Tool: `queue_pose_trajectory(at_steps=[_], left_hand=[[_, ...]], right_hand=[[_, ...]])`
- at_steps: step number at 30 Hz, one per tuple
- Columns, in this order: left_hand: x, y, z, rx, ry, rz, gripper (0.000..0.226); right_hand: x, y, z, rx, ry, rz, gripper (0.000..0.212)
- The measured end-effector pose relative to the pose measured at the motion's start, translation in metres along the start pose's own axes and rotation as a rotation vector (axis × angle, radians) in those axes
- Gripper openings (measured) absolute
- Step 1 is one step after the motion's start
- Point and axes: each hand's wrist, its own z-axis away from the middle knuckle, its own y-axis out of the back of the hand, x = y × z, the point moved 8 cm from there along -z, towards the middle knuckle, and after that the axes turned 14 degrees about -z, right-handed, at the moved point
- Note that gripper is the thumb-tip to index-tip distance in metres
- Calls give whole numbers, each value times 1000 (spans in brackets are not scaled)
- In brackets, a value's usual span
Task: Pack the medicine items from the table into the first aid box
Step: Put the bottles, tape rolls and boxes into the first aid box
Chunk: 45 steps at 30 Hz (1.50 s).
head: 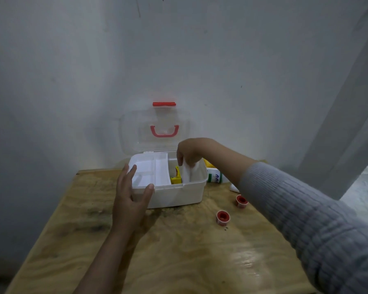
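- Head view: the right hand [189, 152] is held over the right end of the first aid box [174, 193], fingers curled downward and pinched on the top edge of a white packet [190, 171].
- The white packet is held upright, its long axis running near vertical, its lower end dipped inside the box's right compartment, just beside a yellow item [176, 177] that already lies there.
- The right forearm is stretched in from the lower right, covered by a grey ribbed sleeve [306, 209] up to the wrist.
- The left hand [132, 195] is spread open and laid against the front-left corner of the box, thumb pressed on the front rim, fingers pointed up along the left side; nothing is gripped in it.
- The box is set on a wooden table [179, 251] close to the wall, its long axis running left to right across the view.
- A white divided tray [151, 174] is seated in the left part of the box.
- The clear lid [155, 132] is swung open and stood upright behind the box, with a red handle [164, 131] on its face and a red clasp [164, 104] at its top edge.
- A white bottle with a green label [215, 177] is laid on its side just right of the box, partly hidden by the right forearm; something yellow is seen behind it but cannot be made out.
- Two red-cored tape rolls [222, 217] are left on the table to the right of the box, well apart from each other, the farther one [241, 201] nearer the sleeve.
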Motion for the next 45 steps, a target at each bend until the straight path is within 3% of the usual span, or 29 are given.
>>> queue_pose_trajectory(at_steps=[5,11,15,18,21,25,34,38,45], left_hand=[[-3,0,-1,0,1,-6,66],[-1,1,0,7,-4,-6,67],[-1,1,0,-1,-5,-6,63],[-1,1,0,-2,-11,6,62],[-2,1,0,4,12,7,61],[-3,1,0,-3,20,19,59],[-6,0,0,-21,42,36,58],[-6,0,0,-20,42,30,58],[-6,0,0,-15,40,39,57]], right_hand=[[11,4,-1,191,76,-136,45],[41,28,31,513,184,-273,33],[79,39,61,711,148,-403,18],[114,20,78,672,40,-478,15],[146,-17,87,510,-102,-460,16],[173,-58,91,400,-281,-516,30],[184,-68,90,581,-268,-878,27],[174,-29,111,785,-140,-880,18],[145,55,150,1006,59,-904,23]])
